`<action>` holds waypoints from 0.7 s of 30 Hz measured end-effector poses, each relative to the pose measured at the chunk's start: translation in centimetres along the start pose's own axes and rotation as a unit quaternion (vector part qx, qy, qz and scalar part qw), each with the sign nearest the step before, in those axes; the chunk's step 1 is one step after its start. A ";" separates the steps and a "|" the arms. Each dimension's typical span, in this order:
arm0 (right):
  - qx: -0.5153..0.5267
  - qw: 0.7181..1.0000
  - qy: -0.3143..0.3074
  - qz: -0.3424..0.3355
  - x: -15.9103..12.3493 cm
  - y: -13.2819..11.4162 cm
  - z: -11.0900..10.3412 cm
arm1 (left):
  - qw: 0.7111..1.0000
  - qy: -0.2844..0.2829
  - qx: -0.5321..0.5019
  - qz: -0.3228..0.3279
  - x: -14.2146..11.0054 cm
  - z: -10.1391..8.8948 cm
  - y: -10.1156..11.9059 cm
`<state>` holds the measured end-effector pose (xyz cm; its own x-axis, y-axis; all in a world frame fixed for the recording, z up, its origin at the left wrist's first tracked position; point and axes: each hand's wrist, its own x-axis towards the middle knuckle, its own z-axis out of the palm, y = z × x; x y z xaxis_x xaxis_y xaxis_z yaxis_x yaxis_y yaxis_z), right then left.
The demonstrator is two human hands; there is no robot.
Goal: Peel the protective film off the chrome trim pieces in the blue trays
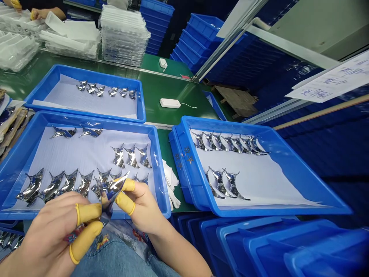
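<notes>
A shiny, mirror-finished metal piece with pointed corners [112, 191] is held up between my two hands. My left hand [57, 227] pinches its lower left side, with yellow finger cots on thumb and finger. My right hand [144, 206], in yellow finger cots too, grips its right side. Beneath them is a blue tray [163, 169] lined with white paper. In this tray lie several similar chrome pieces [67, 181], a group of three [131, 156] and two more at the back [91, 132]. My hands and the held piece partly cover the front row.
A second blue tray [141, 96] with small chrome parts lies behind. To the right, a stacked tray [288, 211] holds more pieces. White gloves [170, 182] lie between trays. Clear plastic trays [123, 38] stand at the back; another person's hand [40, 14] is at upper left.
</notes>
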<state>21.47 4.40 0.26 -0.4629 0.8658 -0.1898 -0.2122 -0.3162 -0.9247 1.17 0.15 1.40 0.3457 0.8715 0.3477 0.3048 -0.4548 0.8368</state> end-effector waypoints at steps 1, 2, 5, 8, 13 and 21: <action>0.019 1.000 -0.007 0.007 0.0 0.0 0.1 | 0.999 0.019 -0.026 -0.019 0.3 0.0 0.2; 0.042 0.999 -0.016 0.011 0.0 0.0 0.1 | 0.997 0.035 -0.061 -0.046 0.5 -0.1 0.3; 0.076 0.997 -0.024 0.008 0.2 0.2 -0.1 | 0.967 0.060 -0.175 -0.177 0.8 -0.1 0.0; 0.021 0.999 0.032 -0.001 0.7 0.6 -1.3 | 0.938 0.032 -0.152 -0.309 1.1 -0.1 -1.5; -0.049 0.987 0.156 -0.005 1.0 0.9 -4.1 | 0.919 -0.020 0.108 -0.380 4.2 0.2 -5.4; -0.128 0.978 0.165 -0.011 0.5 1.3 -5.2 | 0.856 -0.150 0.287 -0.403 10.9 4.7 -10.6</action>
<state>25.37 6.44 -2.78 -0.1485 0.9628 -0.2255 0.0230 -0.2247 -0.9742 5.91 13.61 -5.72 0.0047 0.8978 -0.4405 0.9077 0.1810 0.3785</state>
